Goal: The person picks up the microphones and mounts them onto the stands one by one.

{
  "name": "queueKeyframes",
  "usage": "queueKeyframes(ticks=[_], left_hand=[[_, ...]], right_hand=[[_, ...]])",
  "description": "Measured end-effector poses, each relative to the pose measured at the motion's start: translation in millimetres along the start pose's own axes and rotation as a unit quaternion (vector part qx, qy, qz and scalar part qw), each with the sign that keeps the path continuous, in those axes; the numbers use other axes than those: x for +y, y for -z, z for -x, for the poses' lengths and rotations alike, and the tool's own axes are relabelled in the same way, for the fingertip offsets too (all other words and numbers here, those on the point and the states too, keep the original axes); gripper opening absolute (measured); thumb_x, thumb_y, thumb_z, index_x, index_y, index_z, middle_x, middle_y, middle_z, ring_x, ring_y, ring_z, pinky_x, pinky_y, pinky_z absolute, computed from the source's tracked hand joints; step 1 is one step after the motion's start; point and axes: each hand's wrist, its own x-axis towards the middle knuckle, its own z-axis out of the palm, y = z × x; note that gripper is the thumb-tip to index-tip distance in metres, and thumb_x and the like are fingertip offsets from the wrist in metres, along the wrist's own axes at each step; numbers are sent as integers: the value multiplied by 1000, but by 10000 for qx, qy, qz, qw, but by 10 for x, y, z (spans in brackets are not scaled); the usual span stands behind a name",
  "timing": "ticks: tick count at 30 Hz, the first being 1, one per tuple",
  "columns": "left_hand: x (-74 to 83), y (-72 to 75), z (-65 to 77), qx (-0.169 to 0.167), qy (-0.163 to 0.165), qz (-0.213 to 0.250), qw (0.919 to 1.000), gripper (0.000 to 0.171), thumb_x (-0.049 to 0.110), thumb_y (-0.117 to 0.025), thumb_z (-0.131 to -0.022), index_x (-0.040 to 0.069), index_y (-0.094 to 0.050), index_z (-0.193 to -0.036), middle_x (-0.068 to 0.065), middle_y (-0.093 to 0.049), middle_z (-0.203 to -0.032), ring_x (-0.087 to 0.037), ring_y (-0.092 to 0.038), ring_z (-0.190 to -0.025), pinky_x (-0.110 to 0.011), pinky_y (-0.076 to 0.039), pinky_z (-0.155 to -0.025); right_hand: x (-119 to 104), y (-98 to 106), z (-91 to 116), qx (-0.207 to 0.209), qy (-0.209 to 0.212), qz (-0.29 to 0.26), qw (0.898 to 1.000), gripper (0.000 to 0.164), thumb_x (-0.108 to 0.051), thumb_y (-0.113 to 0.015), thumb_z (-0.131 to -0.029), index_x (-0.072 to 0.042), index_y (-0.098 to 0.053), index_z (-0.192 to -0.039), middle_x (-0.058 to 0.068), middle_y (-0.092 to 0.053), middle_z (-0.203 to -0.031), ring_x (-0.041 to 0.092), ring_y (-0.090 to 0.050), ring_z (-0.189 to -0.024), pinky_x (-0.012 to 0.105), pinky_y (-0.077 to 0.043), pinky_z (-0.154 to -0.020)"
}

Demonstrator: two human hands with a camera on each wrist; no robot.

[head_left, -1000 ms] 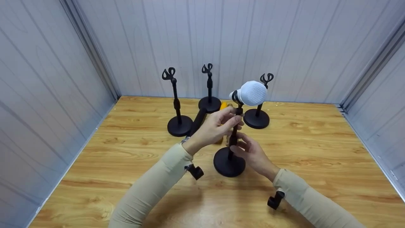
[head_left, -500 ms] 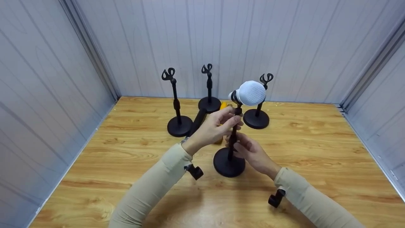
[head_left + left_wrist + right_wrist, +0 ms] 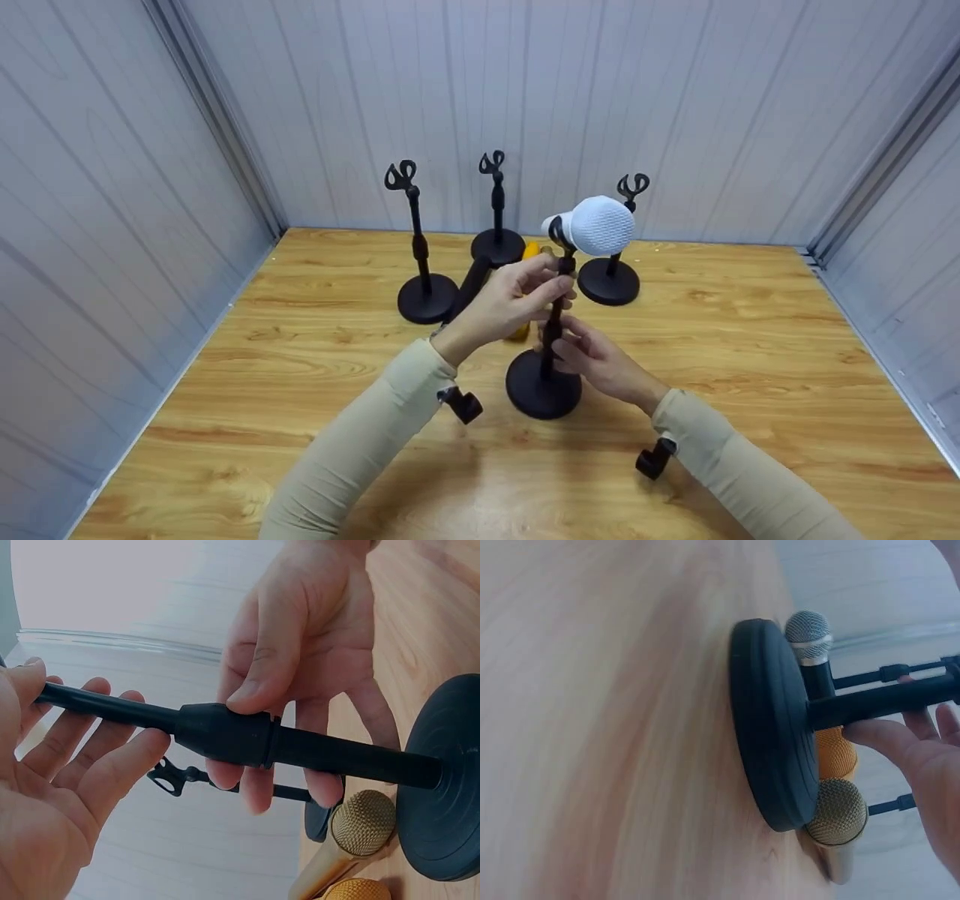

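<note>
A white microphone (image 3: 602, 225) sits in the clip of a black desktop microphone stand (image 3: 544, 390), its mesh head facing up and right. My left hand (image 3: 517, 292) holds the stand's thin upper pole just below the clip, thumb on one side and fingers on the other. Lower down, my right hand (image 3: 606, 367) grips the thick collar (image 3: 225, 735), with the thumb laid along it in the left wrist view. The stand's round base is on the wooden table. Behind it lie a gold microphone (image 3: 838, 814), an orange microphone (image 3: 835, 751) and a black microphone (image 3: 810, 630) with a silver mesh.
Three more black stands with bare clips stand further back: a left stand (image 3: 425, 298), a middle stand (image 3: 497, 246) and a right stand (image 3: 609, 281). Pale panel walls (image 3: 480, 97) enclose the wooden table (image 3: 300, 375) at the back and both sides.
The right hand's thumb and fingers have shifted slightly around the collar. The white microphone's head has dipped a little. The left hand stays on the upper pole.
</note>
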Motion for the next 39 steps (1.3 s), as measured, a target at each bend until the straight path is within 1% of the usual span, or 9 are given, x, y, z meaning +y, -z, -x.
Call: queueKeyframes(ticks=[6, 10, 13, 17, 19, 21, 27, 32, 39], left_hand=[[-239, 13, -69, -82, -225, -99, 9997, 13, 15, -54, -98, 5, -61, -104, -21, -66, -93, -32, -64, -86, -43, -55, -75], [-280, 32, -68, -85, -158, -118, 9998, 14, 17, -54, -98, 7, -61, -105, -17, -66, -93, -29, -65, -87, -43, -56, -71], [-263, 53, -60, -101, -136, -92, 9998, 15, 13, -53, -99, 5, -61, -107, -19, -66, -94, -31, -64, -88, -46, -56, -70], [-151, 38, -53, -205, -319, -128, 9992, 15, 9, -52, -99, -1, -59, -107, -24, -65, -93, -37, -63, -87, -50, -53, -74], [-89, 25, -40, -164, -397, -164, 9989, 15, 8, -52, -98, -2, -60, -106, -25, -65, -92, -38, -63, -87, -51, -52, -75], [-43, 13, -23, -90, -388, -217, 9990, 15, 8, -52, -98, -2, -60, -107, -23, -65, -91, -36, -63, -86, -50, -52, -75], [-42, -3, -21, -82, -352, -244, 9990, 15, 10, -53, -98, 0, -62, -106, -23, -65, -91, -36, -63, -83, -51, -54, -67], [-75, 14, -39, -103, -607, -242, 9978, 16, 8, -54, -97, -2, -66, -99, -23, -65, -84, -36, -62, -78, -51, -54, -68], [-79, 3, -50, -126, -803, -199, 9965, 18, 6, -54, -97, -5, -67, -101, -24, -65, -83, -38, -63, -78, -49, -54, -71]], right_hand=[[52, 18, -11, 13, 209, 111, 9997, 42, -13, -44, -102, -7, -33, -142, 17, -41, -139, 40, -45, -125, 54, -39, -98], [111, 5, 26, 192, 540, 148, 9982, 33, -11, -45, -101, -3, -33, -131, 24, -42, -136, 43, -47, -122, 57, -42, -93], [141, 0, 69, 192, 669, 128, 9975, 30, -7, -43, -101, -2, -30, -128, 25, -41, -138, 46, -42, -125, 58, -40, -94], [97, -9, 73, 76, 552, 141, 9983, 44, -11, -40, -103, -9, -28, -145, 17, -40, -143, 41, -36, -131, 55, -37, -99], [57, -19, 44, 53, 468, 137, 9988, 46, -17, -39, -104, -12, -28, -148, 15, -41, -143, 39, -36, -132, 53, -37, -100], [29, -24, 17, 24, 424, 166, 9990, 46, -18, -39, -104, -10, -30, -148, 15, -44, -141, 40, -37, -131, 52, -38, -100], [15, -13, -11, 100, 351, 204, 9991, 42, -14, -42, -103, 0, -34, -142, 21, -48, -133, 45, -41, -125, 53, -40, -97], [42, -5, -41, 116, 338, 368, 9987, 40, -15, -44, -102, -1, -36, -139, 21, -50, -130, 46, -46, -121, 53, -42, -95], [62, 7, -43, 125, 410, 400, 9983, 40, -15, -45, -102, 0, -36, -137, 19, -53, -125, 40, -52, -117, 53, -43, -94]])
